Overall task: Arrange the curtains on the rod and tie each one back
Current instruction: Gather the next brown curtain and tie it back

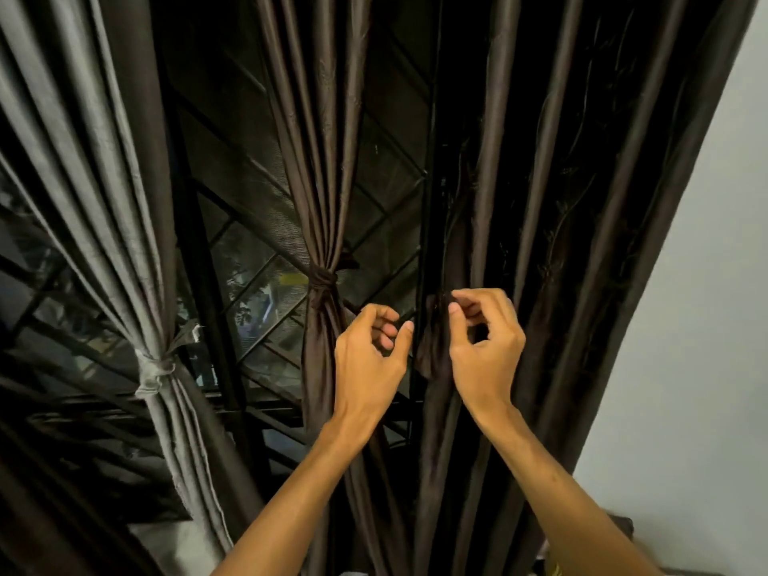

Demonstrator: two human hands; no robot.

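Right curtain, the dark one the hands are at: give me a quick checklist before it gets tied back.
1. Left curtain tied back: ok.
2. Middle curtain tied back: ok.
3. Right curtain gathered and tied: not ok, it hangs loose.
4. Right hand gripping its left edge: cannot tell, fingers are curled at the fabric.
5. Left hand holding a tie strip: cannot tell, none visible.
6. Curtains seated on the rod: cannot tell, rod out of view.
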